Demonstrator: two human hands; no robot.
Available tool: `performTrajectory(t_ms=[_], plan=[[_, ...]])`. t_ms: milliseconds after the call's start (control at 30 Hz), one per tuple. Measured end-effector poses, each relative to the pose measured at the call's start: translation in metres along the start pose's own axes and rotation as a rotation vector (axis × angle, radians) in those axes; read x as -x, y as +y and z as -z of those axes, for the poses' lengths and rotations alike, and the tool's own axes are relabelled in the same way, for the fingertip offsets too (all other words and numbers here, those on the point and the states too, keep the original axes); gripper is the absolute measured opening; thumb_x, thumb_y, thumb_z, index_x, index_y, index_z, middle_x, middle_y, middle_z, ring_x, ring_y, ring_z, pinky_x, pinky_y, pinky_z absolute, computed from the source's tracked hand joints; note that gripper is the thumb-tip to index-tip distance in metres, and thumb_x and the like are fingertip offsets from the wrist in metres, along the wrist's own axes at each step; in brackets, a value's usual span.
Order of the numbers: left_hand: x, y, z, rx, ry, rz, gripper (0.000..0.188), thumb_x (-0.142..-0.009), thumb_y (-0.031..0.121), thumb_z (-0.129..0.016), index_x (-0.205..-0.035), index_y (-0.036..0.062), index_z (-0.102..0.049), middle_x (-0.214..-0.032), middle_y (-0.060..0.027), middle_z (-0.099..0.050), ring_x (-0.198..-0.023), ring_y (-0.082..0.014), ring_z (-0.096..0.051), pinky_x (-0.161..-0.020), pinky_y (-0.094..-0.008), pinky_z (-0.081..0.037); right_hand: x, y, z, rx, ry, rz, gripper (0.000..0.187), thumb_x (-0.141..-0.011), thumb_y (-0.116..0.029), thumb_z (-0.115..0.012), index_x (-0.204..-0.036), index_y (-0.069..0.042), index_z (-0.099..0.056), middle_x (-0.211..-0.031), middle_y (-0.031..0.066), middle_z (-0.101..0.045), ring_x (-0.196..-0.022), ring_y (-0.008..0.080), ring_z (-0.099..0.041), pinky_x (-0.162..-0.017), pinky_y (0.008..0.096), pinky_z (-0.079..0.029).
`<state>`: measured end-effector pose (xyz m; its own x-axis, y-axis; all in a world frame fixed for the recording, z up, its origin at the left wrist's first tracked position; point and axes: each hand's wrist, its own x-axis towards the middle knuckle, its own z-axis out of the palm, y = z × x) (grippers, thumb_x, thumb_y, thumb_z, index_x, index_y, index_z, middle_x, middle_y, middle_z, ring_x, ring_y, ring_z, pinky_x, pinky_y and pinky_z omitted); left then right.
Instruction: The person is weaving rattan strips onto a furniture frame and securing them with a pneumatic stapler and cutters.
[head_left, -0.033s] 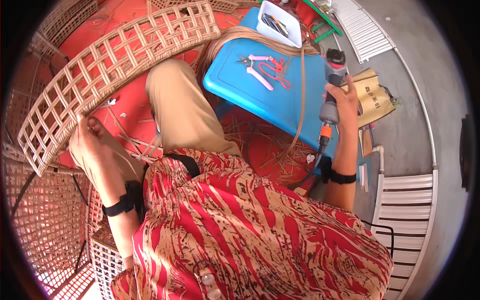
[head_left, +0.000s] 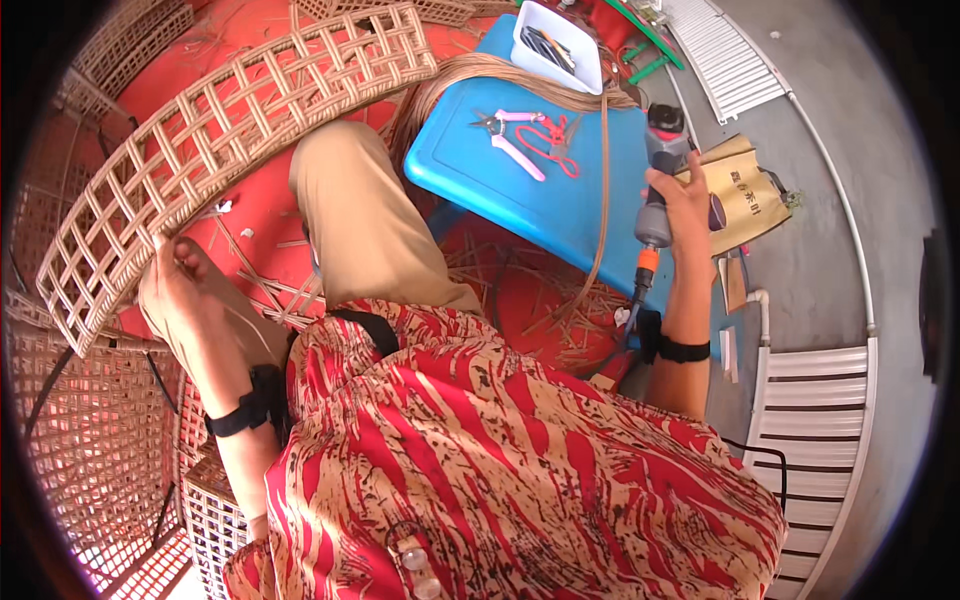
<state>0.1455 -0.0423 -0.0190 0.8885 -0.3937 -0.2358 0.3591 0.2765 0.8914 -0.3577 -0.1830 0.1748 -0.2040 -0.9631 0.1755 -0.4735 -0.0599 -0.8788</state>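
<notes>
A curved panel of woven tan rattan arches across the upper left, with an open lattice and a braided lower edge. My left hand is closed at the panel's lower left end, thumb and fingers pinching its edge. A thin strand trails below that hand. In my right hand, above the right side of the blue table, is a grey and black air staple gun with a red band. An orange coupling and a hose hang from its lower end. My fingers wrap its body, and its trigger is hidden.
On the blue table lie pink-handled snips with a red cord, a coil of rattan strands and a white tub of tools. A gold bag stands to the right. Cut scraps litter the red floor.
My right hand has shifted very slightly left, and the staple gun in it has dipped a little. My left hand and the woven panel have hardly moved.
</notes>
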Motion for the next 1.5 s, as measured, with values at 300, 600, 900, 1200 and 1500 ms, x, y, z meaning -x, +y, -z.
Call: performTrajectory(t_ms=[300,600,900,1200,1500], plan=[[0.013,0.014,-0.006,0.014,-0.075,0.071,0.025,-0.095,0.026,-0.059,-0.095,0.0009,-0.059,-0.069,0.0006,-0.050,-0.059,-0.0086,-0.044,-0.053,-0.0226,-0.036,-0.099,0.134,0.028,0.349,0.082,-0.082,0.094,-0.070,-0.022,-0.077,-0.143,0.008,-0.026,-0.116,0.0238,-0.060,-0.100,0.0326,-0.063,-0.088,0.0362,-0.049],[0.032,0.004,0.017,0.123,-0.239,0.164,0.026,-0.097,0.022,-0.054,-0.109,-0.0007,-0.060,-0.079,-0.0043,-0.061,-0.065,-0.0127,-0.058,-0.057,-0.0237,-0.047,-0.056,0.036,-0.089,0.821,-0.526,0.407,0.043,-0.075,-0.022,-0.073,-0.111,0.000,-0.063,-0.097,0.0180,-0.070,-0.092,0.0330,-0.067,-0.082,0.0408,-0.051],[0.073,0.043,0.032,-0.229,-0.256,0.143,0.026,-0.100,0.022,-0.048,-0.110,0.0005,-0.061,-0.084,-0.0088,-0.069,-0.070,-0.0137,-0.066,-0.065,-0.0246,-0.051,-0.037,0.046,-0.130,1.037,-0.585,0.321,0.035,-0.079,-0.012,-0.063,-0.113,-0.004,-0.062,-0.088,0.0208,-0.064,-0.084,0.0360,-0.064,-0.073,0.0462,-0.047],[0.087,0.067,0.025,-0.948,-0.104,-0.815,0.024,-0.092,0.017,-0.058,-0.109,-0.0008,-0.060,-0.103,-0.0179,-0.061,-0.100,-0.0325,-0.059,-0.089,-0.0391,-0.045,-0.042,-0.033,-0.107,0.760,0.064,1.031,0.024,-0.091,-0.013,-0.054,-0.111,-0.001,-0.063,-0.096,0.0151,-0.064,-0.080,0.0313,-0.062,-0.072,0.0401,-0.049],[0.124,0.071,-0.028,-0.082,-0.592,-0.373,0.056,-0.097,0.044,-0.050,-0.128,-0.0016,-0.049,-0.120,-0.0166,-0.055,-0.115,-0.0243,-0.052,-0.096,-0.0371,-0.043,0.111,-0.103,-0.179,-0.564,-0.942,0.281,0.036,-0.088,-0.012,-0.060,-0.117,0.008,-0.057,-0.102,0.0139,-0.064,-0.062,0.0049,-0.047,-0.055,0.0195,-0.038]])
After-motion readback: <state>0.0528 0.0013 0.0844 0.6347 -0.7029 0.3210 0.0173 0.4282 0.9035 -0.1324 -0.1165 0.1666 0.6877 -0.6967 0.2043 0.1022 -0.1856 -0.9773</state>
